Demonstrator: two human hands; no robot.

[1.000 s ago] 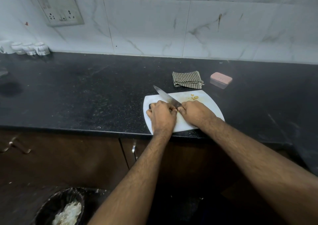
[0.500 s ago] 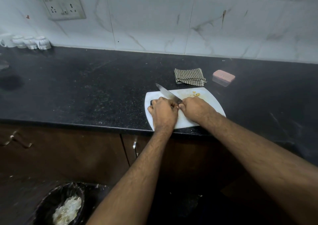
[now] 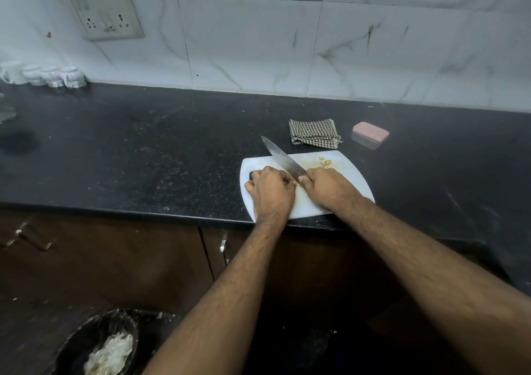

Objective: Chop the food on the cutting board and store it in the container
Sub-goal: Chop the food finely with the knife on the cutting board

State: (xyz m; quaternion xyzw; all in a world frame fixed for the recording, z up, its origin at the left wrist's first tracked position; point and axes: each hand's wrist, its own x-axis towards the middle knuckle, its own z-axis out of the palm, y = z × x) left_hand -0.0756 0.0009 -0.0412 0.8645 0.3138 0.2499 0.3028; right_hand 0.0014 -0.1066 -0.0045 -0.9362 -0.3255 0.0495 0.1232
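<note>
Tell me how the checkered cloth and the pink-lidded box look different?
The checkered cloth is soft, folded and lies flat; the pink-lidded box is hard and stands taller. The cloth is dark-and-light checked; the box has a plain pink lid. Both sit on the black counter behind the cutting board.

The knife [image 3: 283, 159] handle was hidden under the right hand [image 3: 330, 186]; the food piece between the fingers was too small to tell; the bin [image 3: 94, 343] was cut off below.

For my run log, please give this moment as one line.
step: chopping | left hand: holds food piece | right hand: grips knife | cutting board: some cut bits | container: lid on
</note>
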